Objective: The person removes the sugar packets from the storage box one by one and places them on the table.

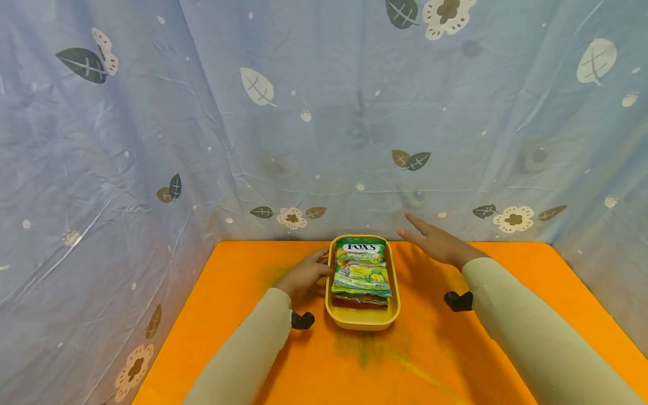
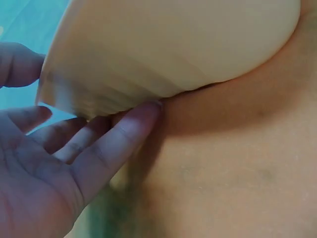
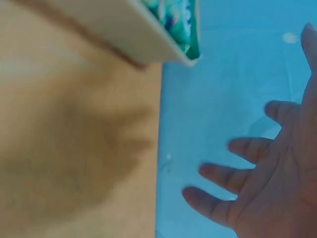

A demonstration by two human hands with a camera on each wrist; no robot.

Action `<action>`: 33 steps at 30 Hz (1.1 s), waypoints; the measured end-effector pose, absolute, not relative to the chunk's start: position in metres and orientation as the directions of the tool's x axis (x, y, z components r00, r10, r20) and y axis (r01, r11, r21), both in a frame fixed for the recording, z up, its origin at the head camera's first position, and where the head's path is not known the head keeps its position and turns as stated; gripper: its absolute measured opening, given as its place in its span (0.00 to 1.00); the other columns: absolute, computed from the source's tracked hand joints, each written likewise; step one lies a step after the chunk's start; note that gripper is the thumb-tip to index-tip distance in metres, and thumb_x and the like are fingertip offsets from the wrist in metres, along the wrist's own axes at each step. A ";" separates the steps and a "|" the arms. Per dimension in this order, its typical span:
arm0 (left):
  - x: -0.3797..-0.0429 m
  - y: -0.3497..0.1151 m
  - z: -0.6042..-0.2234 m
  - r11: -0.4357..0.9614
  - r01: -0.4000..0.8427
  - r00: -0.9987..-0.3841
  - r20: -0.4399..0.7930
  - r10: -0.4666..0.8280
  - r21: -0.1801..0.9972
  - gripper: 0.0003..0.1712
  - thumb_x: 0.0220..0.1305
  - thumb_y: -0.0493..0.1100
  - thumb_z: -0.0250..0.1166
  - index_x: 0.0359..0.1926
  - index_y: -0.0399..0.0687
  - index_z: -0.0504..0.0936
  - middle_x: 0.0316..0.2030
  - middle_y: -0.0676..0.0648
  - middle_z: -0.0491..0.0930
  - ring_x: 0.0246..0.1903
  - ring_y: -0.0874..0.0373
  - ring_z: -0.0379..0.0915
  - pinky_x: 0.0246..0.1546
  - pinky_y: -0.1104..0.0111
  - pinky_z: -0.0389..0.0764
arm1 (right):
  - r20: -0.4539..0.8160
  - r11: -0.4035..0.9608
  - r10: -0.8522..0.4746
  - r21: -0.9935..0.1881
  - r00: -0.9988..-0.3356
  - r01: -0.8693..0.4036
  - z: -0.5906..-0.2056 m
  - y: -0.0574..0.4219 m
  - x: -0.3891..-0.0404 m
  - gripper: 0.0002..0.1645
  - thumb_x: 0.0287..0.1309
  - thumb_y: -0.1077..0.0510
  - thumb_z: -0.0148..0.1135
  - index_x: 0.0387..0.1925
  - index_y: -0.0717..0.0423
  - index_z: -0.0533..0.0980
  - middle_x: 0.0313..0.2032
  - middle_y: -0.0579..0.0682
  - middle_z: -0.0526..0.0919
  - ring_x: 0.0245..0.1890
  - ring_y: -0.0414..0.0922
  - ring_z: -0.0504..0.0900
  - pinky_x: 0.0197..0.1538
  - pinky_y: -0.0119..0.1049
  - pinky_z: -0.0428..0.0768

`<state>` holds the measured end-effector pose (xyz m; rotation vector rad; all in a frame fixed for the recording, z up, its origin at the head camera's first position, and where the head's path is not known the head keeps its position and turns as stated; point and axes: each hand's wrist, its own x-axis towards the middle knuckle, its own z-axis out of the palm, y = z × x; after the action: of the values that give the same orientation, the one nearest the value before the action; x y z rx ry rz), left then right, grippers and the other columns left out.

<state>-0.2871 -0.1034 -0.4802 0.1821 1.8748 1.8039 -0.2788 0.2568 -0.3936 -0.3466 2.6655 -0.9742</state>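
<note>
A pale yellow plastic tray (image 1: 361, 326) with rounded corners sits on the orange table. Inside it lies a stack of candy bags, topped by a green FOX'S Spring Tea bag (image 1: 361, 261). My left hand (image 1: 306, 275) grips the tray's left side. In the left wrist view, its thumb is at the rim and its other fingers (image 2: 119, 139) lie along the outer wall, the lowest close to the table. To the right of the tray, my right hand (image 1: 437, 243) is raised and holds nothing. Its fingers are spread apart in the right wrist view, away from the tray.
A blue curtain (image 1: 354, 140) with leaf and flower prints hangs right behind the orange table (image 1: 364, 371) and along both sides. Each wrist bears a small black piece, such as the right one (image 1: 458, 301).
</note>
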 end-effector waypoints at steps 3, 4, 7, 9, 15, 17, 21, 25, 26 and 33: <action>-0.285 -0.105 -0.481 0.096 -0.260 -0.853 -0.275 0.443 0.961 0.50 0.70 0.38 0.66 0.88 0.51 0.54 0.77 0.40 0.70 0.59 0.44 0.82 0.43 0.45 0.90 | -0.219 0.669 -0.335 -0.740 -0.916 -0.068 -0.389 0.252 -0.278 0.59 0.77 0.19 0.38 0.90 0.50 0.39 0.85 0.67 0.45 0.79 0.75 0.53 0.73 0.79 0.55; -0.285 -0.105 -0.482 0.093 -0.264 -0.853 -0.277 0.442 0.960 0.50 0.70 0.38 0.66 0.88 0.52 0.54 0.77 0.41 0.69 0.59 0.44 0.82 0.44 0.45 0.90 | -0.228 0.640 -0.342 -0.767 -0.912 -0.048 -0.388 0.250 -0.279 0.59 0.78 0.20 0.37 0.90 0.51 0.39 0.84 0.68 0.48 0.78 0.75 0.58 0.72 0.78 0.59; -0.285 -0.105 -0.484 0.083 -0.267 -0.852 -0.276 0.444 0.960 0.49 0.72 0.39 0.66 0.88 0.53 0.55 0.77 0.40 0.69 0.60 0.44 0.82 0.44 0.45 0.90 | -0.244 0.546 -0.358 -0.838 -0.901 0.010 -0.384 0.245 -0.278 0.57 0.79 0.21 0.35 0.90 0.52 0.40 0.80 0.73 0.58 0.71 0.74 0.70 0.67 0.73 0.72; -0.285 -0.106 -0.485 0.074 -0.267 -0.851 -0.271 0.450 0.961 0.48 0.72 0.40 0.66 0.88 0.53 0.55 0.77 0.40 0.69 0.60 0.44 0.82 0.45 0.45 0.90 | -0.241 0.501 -0.367 -0.865 -0.898 0.028 -0.381 0.242 -0.278 0.55 0.80 0.22 0.34 0.90 0.51 0.41 0.78 0.73 0.62 0.69 0.72 0.74 0.65 0.70 0.76; -0.286 -0.109 -0.488 0.055 -0.263 -0.846 -0.258 0.466 0.963 0.47 0.74 0.39 0.64 0.88 0.53 0.54 0.78 0.39 0.68 0.59 0.43 0.82 0.45 0.45 0.90 | -0.244 0.405 -0.401 -0.912 -0.883 0.068 -0.378 0.233 -0.275 0.55 0.79 0.20 0.34 0.89 0.50 0.48 0.76 0.72 0.66 0.68 0.71 0.76 0.63 0.68 0.79; -0.286 -0.109 -0.489 0.053 -0.264 -0.845 -0.257 0.468 0.963 0.47 0.75 0.39 0.64 0.88 0.53 0.54 0.77 0.39 0.68 0.59 0.43 0.83 0.46 0.45 0.90 | -0.259 0.393 -0.405 -0.915 -0.877 0.088 -0.379 0.230 -0.274 0.56 0.78 0.19 0.35 0.89 0.50 0.49 0.76 0.72 0.66 0.68 0.71 0.76 0.63 0.67 0.80; -0.286 -0.109 -0.491 0.043 -0.271 -0.843 -0.259 0.471 0.962 0.47 0.75 0.39 0.64 0.88 0.53 0.54 0.77 0.39 0.69 0.59 0.43 0.82 0.46 0.45 0.90 | -0.290 0.394 -0.415 -0.912 -0.863 0.117 -0.382 0.223 -0.273 0.56 0.78 0.19 0.35 0.89 0.49 0.48 0.76 0.73 0.66 0.67 0.70 0.76 0.63 0.67 0.80; -0.288 -0.109 -0.493 0.040 -0.282 -0.842 -0.268 0.468 0.958 0.47 0.75 0.39 0.65 0.88 0.54 0.55 0.77 0.41 0.69 0.59 0.43 0.83 0.46 0.45 0.90 | -0.307 0.433 -0.420 -0.895 -0.854 0.109 -0.386 0.217 -0.272 0.55 0.79 0.21 0.36 0.90 0.49 0.47 0.76 0.72 0.67 0.67 0.68 0.76 0.63 0.65 0.81; -0.288 -0.109 -0.494 0.040 -0.284 -0.843 -0.269 0.466 0.958 0.47 0.75 0.39 0.65 0.88 0.55 0.55 0.77 0.41 0.69 0.59 0.44 0.83 0.46 0.45 0.90 | -0.309 0.448 -0.419 -0.888 -0.854 0.102 -0.387 0.216 -0.272 0.55 0.79 0.20 0.36 0.90 0.49 0.46 0.76 0.72 0.68 0.67 0.68 0.76 0.63 0.64 0.81; -0.289 -0.110 -0.494 0.051 -0.275 -0.843 -0.266 0.467 0.960 0.47 0.75 0.40 0.64 0.88 0.56 0.55 0.78 0.42 0.69 0.58 0.44 0.83 0.44 0.46 0.90 | -0.318 0.533 -0.386 -0.843 -0.866 0.072 -0.393 0.206 -0.270 0.60 0.76 0.18 0.38 0.89 0.52 0.45 0.75 0.70 0.70 0.65 0.66 0.77 0.61 0.61 0.80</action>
<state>-0.2894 -0.1099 -0.4938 0.1926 1.8116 1.8451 -0.2702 0.2062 -0.3932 -0.2550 2.3011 -1.2960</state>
